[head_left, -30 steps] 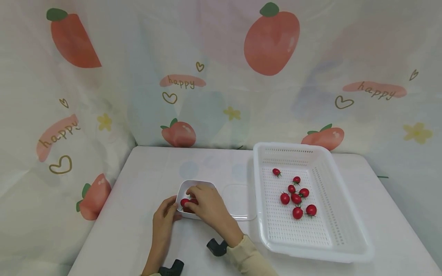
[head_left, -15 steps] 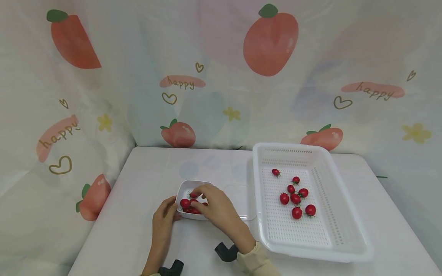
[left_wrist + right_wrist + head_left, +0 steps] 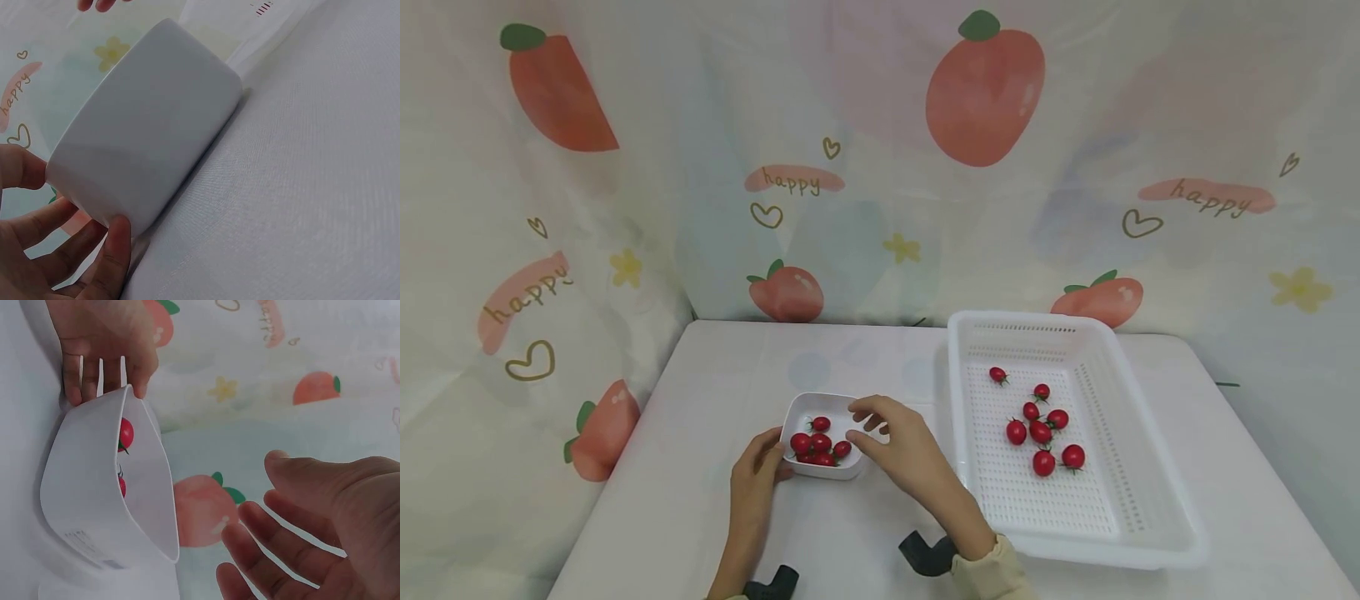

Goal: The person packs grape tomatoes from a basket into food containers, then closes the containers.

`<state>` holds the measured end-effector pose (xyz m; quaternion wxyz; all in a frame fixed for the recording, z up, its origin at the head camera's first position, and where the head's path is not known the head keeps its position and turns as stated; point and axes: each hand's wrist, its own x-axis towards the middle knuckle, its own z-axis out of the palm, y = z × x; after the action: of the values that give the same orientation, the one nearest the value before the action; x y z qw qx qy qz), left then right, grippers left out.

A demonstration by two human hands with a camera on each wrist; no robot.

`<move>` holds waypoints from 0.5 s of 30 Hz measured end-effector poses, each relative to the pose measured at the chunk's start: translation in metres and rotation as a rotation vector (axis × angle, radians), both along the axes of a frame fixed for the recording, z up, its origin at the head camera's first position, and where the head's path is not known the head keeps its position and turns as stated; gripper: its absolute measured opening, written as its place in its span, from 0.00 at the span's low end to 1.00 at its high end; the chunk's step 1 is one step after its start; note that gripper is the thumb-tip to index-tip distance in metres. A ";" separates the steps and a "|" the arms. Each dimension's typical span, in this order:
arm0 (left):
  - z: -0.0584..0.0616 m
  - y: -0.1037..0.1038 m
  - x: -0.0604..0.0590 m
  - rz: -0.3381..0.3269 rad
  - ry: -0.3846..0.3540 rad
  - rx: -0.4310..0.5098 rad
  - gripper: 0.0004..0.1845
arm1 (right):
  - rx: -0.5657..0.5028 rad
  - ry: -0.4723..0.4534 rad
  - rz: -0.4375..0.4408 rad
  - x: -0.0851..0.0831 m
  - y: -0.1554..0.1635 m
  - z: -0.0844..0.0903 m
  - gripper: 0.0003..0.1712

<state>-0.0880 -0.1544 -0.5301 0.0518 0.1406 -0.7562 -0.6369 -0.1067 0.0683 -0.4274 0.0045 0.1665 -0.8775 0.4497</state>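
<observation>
A small white bowl (image 3: 842,417) sits on the table's front left and holds several cherry tomatoes (image 3: 820,442). My left hand (image 3: 778,454) grips its left end, and its fingers (image 3: 25,172) and thumb press the bowl's wall (image 3: 150,125). My right hand (image 3: 868,427) hovers just right of the bowl, its fingers spread and holding nothing. In the right wrist view that hand (image 3: 275,525) is apart from the bowl (image 3: 81,494), where a tomato (image 3: 125,434) shows inside.
A large white perforated basket (image 3: 957,392) stands to the right with several more tomatoes (image 3: 1041,432). A clear lid (image 3: 936,417) lies between bowl and basket, partly under my right hand. A fruit-print curtain closes off the back and left.
My right hand has lifted out of the bowl and drawn back to the right, empty. The tomatoes in the bowl are now uncovered. The left hand has stayed on the bowl.
</observation>
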 end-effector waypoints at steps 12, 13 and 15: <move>-0.001 -0.001 -0.001 -0.008 0.007 0.015 0.19 | -0.123 -0.112 -0.123 0.001 0.038 0.004 0.19; -0.001 -0.001 -0.001 -0.008 0.008 0.015 0.19 | -0.131 -0.118 -0.118 0.001 0.042 0.004 0.19; -0.001 -0.001 -0.001 -0.006 0.011 0.018 0.19 | -0.146 -0.131 -0.112 0.001 0.051 0.004 0.20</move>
<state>-0.0889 -0.1551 -0.5314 0.0526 0.1354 -0.7505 -0.6447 -0.1061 0.1193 -0.4237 -0.0156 0.0868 -0.8487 0.5214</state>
